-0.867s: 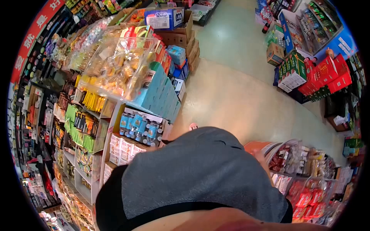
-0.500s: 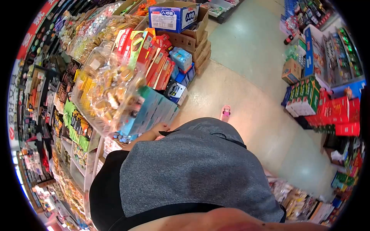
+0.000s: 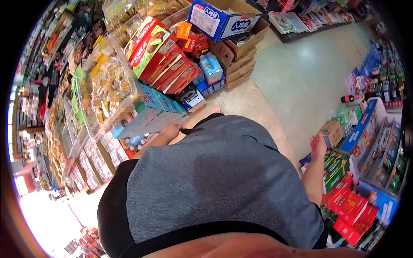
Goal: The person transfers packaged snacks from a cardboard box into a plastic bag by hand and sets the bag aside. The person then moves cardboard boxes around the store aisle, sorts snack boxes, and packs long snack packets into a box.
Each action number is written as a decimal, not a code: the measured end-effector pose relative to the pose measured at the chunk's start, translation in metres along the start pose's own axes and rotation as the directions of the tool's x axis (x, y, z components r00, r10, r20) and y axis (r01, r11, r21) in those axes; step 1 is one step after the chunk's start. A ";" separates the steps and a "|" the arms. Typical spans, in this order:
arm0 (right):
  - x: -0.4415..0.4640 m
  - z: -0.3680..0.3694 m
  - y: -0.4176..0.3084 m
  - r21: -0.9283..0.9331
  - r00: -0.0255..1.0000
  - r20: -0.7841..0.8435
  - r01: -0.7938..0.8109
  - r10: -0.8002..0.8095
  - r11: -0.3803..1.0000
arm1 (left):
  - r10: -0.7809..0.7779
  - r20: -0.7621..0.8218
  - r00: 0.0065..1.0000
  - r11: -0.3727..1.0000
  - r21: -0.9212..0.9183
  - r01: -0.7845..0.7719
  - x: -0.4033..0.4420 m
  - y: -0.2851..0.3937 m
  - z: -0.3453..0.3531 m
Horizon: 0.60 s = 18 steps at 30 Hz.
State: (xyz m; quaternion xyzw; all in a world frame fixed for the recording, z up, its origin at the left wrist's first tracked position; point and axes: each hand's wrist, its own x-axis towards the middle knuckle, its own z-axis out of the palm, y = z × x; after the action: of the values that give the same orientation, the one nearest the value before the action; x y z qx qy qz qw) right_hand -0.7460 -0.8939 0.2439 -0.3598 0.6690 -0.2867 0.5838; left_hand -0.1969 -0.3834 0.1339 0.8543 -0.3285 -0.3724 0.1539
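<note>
My left hand [image 3: 172,130] hangs beside the grey shirt [image 3: 215,172], near the light-blue boxes [image 3: 148,118]. It is small and partly turned away, so its grip is unclear. On the other side of my body, my right hand [image 3: 318,144] is held out with its fingers loosely bent and apart, nothing visible in it. Beyond it in view are a brown carton [image 3: 331,133] and a green carton [image 3: 337,168]. A large dark patch marks the front of the shirt.
Red snack boxes [image 3: 172,71], a clear bin of wrapped snacks [image 3: 109,88] and an open blue carton [image 3: 223,21] stand on the left. The pale aisle floor [image 3: 297,77] runs ahead. A blue-sided display case [image 3: 359,133] and red boxes [image 3: 350,206] are on the right.
The view has swung left, and the right-hand displays have moved lower in it. My right hand and forearm now show clearly. My left hand has come up slightly in view since half a second ago.
</note>
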 end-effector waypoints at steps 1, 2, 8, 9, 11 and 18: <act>0.008 0.027 -0.013 -0.016 0.999 0.039 0.003 -0.002 1.000 | -0.028 -0.024 0.999 0.993 -0.116 0.025 -0.005 0.043 -0.019; 0.013 0.044 -0.026 -0.032 0.997 0.072 0.012 -0.010 0.999 | -0.050 -0.045 0.998 0.971 -0.236 0.038 -0.004 0.071 -0.024; 0.054 0.150 -0.009 -0.139 0.865 0.398 -0.273 0.306 0.952 | -0.014 0.009 1.000 1.000 -0.001 0.014 0.104 -0.008 -0.002; 0.047 0.166 -0.019 -0.176 0.845 0.393 -0.318 0.362 0.932 | 0.005 0.018 1.000 1.000 0.018 -0.005 0.114 -0.012 0.000; 0.059 0.190 -0.043 -0.234 0.845 0.391 -0.292 0.365 0.927 | -0.181 -0.003 0.983 0.975 -0.132 0.179 0.118 0.027 -0.039; 0.144 0.254 -0.129 -0.119 0.892 0.373 -0.227 0.255 0.967 | -0.329 -0.062 0.942 0.880 -0.383 0.282 0.148 0.071 -0.072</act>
State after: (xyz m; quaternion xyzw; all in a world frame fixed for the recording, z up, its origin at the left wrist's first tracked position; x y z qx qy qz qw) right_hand -0.4844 -1.0763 0.2261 -0.3441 0.5903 -0.1113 0.7216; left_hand -0.1007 -0.5343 0.1398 0.8727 -0.1035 -0.3926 0.2712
